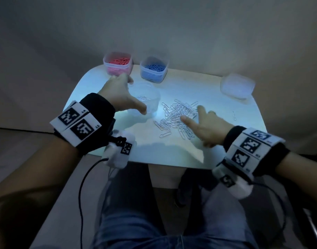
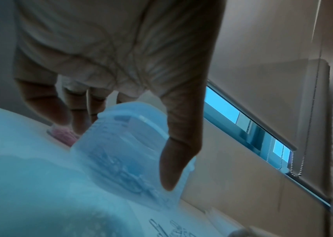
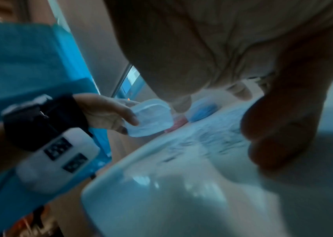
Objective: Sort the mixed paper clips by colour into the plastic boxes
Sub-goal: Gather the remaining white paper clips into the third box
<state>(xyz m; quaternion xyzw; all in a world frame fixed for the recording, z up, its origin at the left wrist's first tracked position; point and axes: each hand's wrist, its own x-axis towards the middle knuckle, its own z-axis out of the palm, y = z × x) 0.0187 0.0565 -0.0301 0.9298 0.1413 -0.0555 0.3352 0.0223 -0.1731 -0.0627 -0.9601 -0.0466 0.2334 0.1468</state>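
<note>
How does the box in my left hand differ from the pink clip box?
The held box has only a few white clips, while the pink box holds a thick layer of pink ones. The held box sits mid-table beside the white pile, gripped by the left hand; the pink box stands untouched at the far edge. Both are clear and lidless.

Room is sitting dim; cool bluish light is glaring off the white table (image 1: 172,151), hands casting soft shadows. Both wrist views are smearing with motion blur, and edges are bending from wide-angle distortion.
</note>
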